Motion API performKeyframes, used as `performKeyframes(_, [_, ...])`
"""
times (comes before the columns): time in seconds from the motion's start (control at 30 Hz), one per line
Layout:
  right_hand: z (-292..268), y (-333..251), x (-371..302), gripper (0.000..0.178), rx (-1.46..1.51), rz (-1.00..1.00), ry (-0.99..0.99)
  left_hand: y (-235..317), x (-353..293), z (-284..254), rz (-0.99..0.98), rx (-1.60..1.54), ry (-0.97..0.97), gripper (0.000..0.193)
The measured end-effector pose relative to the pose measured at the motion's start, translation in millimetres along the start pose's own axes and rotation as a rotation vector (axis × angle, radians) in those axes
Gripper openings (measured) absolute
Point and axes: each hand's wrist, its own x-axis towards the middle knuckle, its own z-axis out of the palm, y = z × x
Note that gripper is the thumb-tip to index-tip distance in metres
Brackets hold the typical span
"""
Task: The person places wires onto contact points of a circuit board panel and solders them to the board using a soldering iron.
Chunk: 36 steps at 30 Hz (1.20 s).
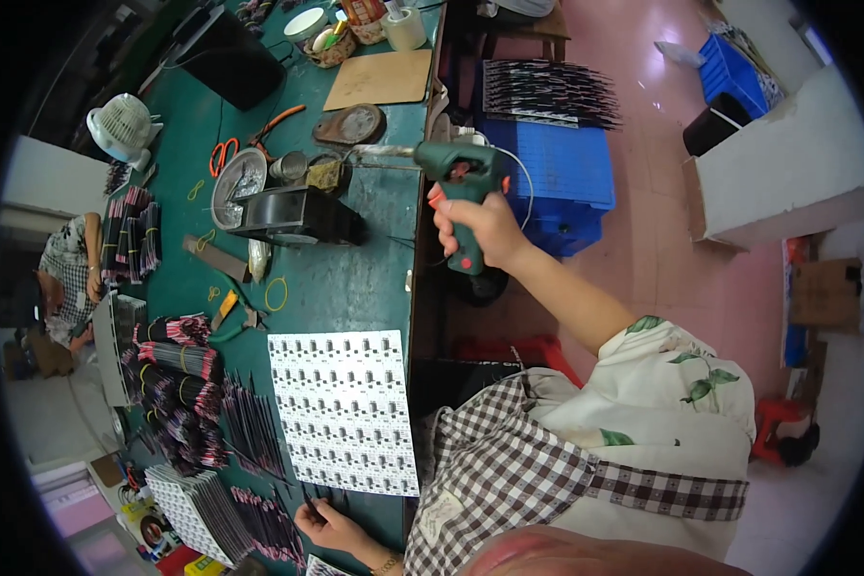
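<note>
My right hand (492, 228) grips the handle of a dark green pistol-shaped soldering gun (459, 158). Its metal tip points left over the table edge, close to a round metal tin on a wooden base (355, 125) and a small tin of brownish material (325, 174). At the bottom, the fingers of my left hand (329, 528) are pinched on a thin black wire (307, 501), just below a white circuit board panel (341, 413). Rows of small components cover the panel, which lies flat near the table edge. Loose black wires (250, 422) lie beside it.
A black solder-reel stand (293, 216), metal bowl (238, 187), green-handled pliers (230, 312) and orange-handled scissors (223, 156) occupy the green table (346, 278). Wire bundles (178, 384) and stacked panels (190, 514) lie farther left. Blue crates (557, 178) stand beyond the edge. Another person (67, 274) sits across.
</note>
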Motion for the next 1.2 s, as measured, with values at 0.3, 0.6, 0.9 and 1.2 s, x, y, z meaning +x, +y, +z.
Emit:
performKeyframes(0.3, [-14,28,-30,0.027,-0.94,-0.702,-0.02,29,-12,-24,0.042,0.307,-0.144,0.014])
performKeyframes(0.6, [4,113,-148,0.014,-0.353,-0.217,-0.382,-30,-45,22,0.236,0.028,-0.229,0.031])
performKeyframes(0.9, [20,137,-175,0.034,-0.912,-0.008,-0.882,-40,-51,48,0.418,0.103,-0.104,0.038])
performKeyframes(1.2, [42,128,-175,0.033,-0.816,0.187,-0.867,-32,-54,54,0.361,0.161,-0.129,0.039])
